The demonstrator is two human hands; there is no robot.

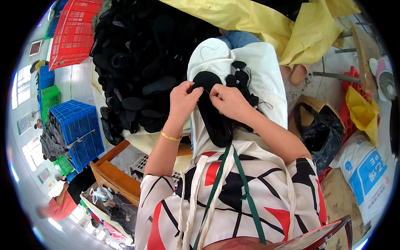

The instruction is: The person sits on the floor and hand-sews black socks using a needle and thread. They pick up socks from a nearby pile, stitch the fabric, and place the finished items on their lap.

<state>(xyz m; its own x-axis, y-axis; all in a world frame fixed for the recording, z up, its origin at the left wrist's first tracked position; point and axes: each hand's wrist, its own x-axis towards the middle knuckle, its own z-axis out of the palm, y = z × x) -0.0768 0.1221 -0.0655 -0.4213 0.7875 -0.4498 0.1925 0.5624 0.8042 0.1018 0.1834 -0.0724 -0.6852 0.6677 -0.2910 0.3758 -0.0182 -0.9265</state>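
Note:
On the white cloth over my lap lies a long black fabric slipper, its rounded end pointing away from me. My left hand pinches the slipper's edge near that far end, thumb and forefinger together. Close by on the right, my right hand is closed in a pinch just over the slipper. Whatever it holds is too small to make out. Beside the slipper sits a cluster of small black fabric pieces with loose thread loops. A curved light thread rests on the cloth farther off.
A large heap of black slippers fills the far left. Yellow sheeting hangs at the far right. At my right are a cardboard box with a black plastic bag and a white sack; a wooden drawer stands left.

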